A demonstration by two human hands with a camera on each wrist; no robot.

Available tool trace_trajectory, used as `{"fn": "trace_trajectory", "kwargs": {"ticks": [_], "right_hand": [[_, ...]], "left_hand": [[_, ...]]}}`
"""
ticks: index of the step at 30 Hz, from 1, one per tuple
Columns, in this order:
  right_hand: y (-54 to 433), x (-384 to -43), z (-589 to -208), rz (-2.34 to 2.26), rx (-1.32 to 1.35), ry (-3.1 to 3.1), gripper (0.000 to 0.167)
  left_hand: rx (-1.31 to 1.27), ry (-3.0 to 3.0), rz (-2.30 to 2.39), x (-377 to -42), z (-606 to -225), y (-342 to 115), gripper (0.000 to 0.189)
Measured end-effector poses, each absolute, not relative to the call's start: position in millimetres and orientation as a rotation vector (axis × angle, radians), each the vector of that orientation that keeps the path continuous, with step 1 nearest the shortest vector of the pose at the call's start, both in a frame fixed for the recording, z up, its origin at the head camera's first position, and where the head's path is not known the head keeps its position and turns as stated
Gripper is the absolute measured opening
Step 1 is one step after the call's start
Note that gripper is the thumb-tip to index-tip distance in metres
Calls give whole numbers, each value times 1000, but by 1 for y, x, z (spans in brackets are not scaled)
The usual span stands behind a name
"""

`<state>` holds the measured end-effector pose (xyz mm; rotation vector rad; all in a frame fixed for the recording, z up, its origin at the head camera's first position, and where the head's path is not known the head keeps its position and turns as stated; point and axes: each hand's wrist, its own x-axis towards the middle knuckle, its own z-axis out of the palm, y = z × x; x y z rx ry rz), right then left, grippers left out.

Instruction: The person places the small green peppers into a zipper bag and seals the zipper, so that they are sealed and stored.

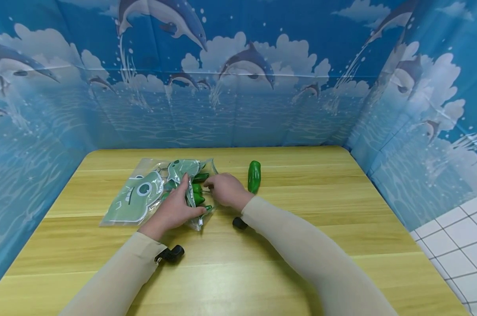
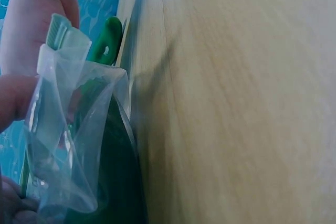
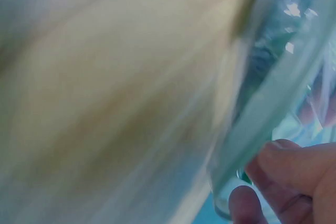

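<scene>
A clear slider zip bag (image 1: pixel 124 206) printed with green cartoon figures lies on the table, its mouth facing right. Several green peppers (image 1: pixel 199 199) are in it, near the mouth. My left hand (image 1: pixel 177 208) holds the bag by its mouth, thumb and fingers spread apart. At the opening, my right hand (image 1: pixel 226 191) has curled fingers around the stem end of a pepper; bag film partly hides the grip. The left wrist view shows the pale green slider (image 2: pixel 65 36) at the bag's corner. In the right wrist view, thumb and fingertips (image 3: pixel 274 153) meet beside the zip strip (image 3: pixel 278 103).
Another green pepper (image 1: pixel 254 175) lies on the wooden table (image 1: pixel 301 193), just beyond my right wrist. A dolphin-print curtain (image 1: pixel 230 109) stands along the table's back and sides. White tiles (image 1: pixel 455 232) show at the right.
</scene>
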<state>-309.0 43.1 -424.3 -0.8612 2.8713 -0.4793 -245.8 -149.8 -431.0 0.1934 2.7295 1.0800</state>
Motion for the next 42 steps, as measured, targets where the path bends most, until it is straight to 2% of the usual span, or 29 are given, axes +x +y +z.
{"fn": "trace_trajectory", "kwargs": {"ticks": [3,8,21,42], "right_hand": [[50,-310,-421,-578,-842,2877,30],[66,-311,-412,-791,-765,2908,34],[111,-326,-410,-981,-532,2972,62],[180,-349,-421,-1011,-446,2784,66]], "left_hand": [[189,2730,1077,-246,-431,-149,126],[176,2731,1071,-247,-432,-149,127],[184,2746,1042,-246,-432,-150,125],[185,2738,1054,-246,-432,-149,126]]}}
